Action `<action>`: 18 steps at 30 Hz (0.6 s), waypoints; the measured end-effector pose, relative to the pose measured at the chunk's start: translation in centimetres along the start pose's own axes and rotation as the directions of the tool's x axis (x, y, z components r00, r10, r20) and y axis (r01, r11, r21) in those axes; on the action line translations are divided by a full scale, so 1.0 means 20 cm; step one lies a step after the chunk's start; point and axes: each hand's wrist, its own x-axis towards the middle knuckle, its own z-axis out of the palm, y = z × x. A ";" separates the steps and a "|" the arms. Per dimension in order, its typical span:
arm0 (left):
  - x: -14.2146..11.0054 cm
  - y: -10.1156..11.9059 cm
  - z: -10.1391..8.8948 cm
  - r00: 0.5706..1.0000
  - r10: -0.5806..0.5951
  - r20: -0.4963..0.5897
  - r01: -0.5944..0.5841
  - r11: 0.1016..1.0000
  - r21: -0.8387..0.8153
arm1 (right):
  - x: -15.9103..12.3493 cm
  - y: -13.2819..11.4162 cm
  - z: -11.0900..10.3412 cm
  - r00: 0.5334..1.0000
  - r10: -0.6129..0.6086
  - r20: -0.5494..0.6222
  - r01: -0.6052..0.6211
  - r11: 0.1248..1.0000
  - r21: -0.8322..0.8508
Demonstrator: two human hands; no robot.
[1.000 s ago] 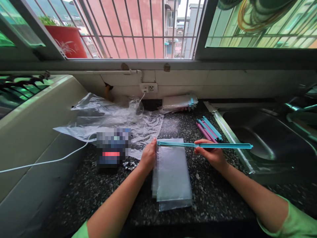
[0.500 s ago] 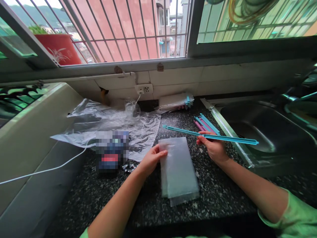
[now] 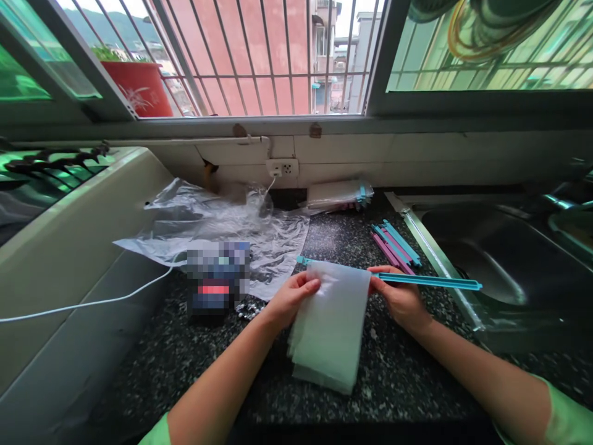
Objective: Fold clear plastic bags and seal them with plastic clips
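Over the black speckled counter point(image 3: 398, 377), the left hand point(image 3: 294, 296) pinches frosted rectangular plastic sheets point(image 3: 331, 334) by their upper left; the right hand point(image 3: 401, 296) grips a long turquoise plastic strip point(image 3: 428, 281) running behind them. Aligning the two seems in hand, calling next for steadiness.

1. A black, pale-speckled stone bench point(image 3: 393, 383) fills the foreground.
2. Crumpled clear plastic sheeting point(image 3: 280, 244) spreads across its left rear.
3. Slim blue and purple plastic strips point(image 3: 396, 244) lie piled at right.
4. A clear plastic bundle point(image 3: 334, 195) lies behind.
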 end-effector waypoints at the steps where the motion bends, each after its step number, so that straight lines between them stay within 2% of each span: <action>1: 0.00 0.00 0.00 1.000 0.020 -0.017 -0.020 1.000 0.008 | -0.01 -0.01 0.00 1.000 -0.006 0.008 0.006 1.000 -0.023; 4: 0.01 -0.01 0.00 0.997 0.051 -0.052 -0.050 0.999 0.022 | -0.02 -0.03 0.00 0.998 -0.040 0.039 0.045 0.991 -0.125; 8: 0.02 -0.01 0.01 0.999 0.020 -0.048 -0.020 1.000 -0.012 | -0.03 -0.06 0.01 0.992 -0.074 0.102 0.099 0.956 -0.276; 10: 0.02 -0.01 0.02 0.996 0.019 -0.089 -0.023 0.999 -0.047 | -0.03 -0.08 0.01 0.990 -0.072 0.122 0.109 0.938 -0.328; 14: 0.03 0.00 0.02 0.987 0.008 -0.159 -0.022 0.996 -0.091 | -0.03 -0.09 0.00 0.979 -0.084 0.185 0.145 0.927 -0.346; 18: 0.04 -0.02 0.01 0.984 0.051 -0.173 -0.061 0.997 -0.056 | -0.03 -0.07 -0.02 0.973 -0.076 0.217 0.141 0.942 -0.304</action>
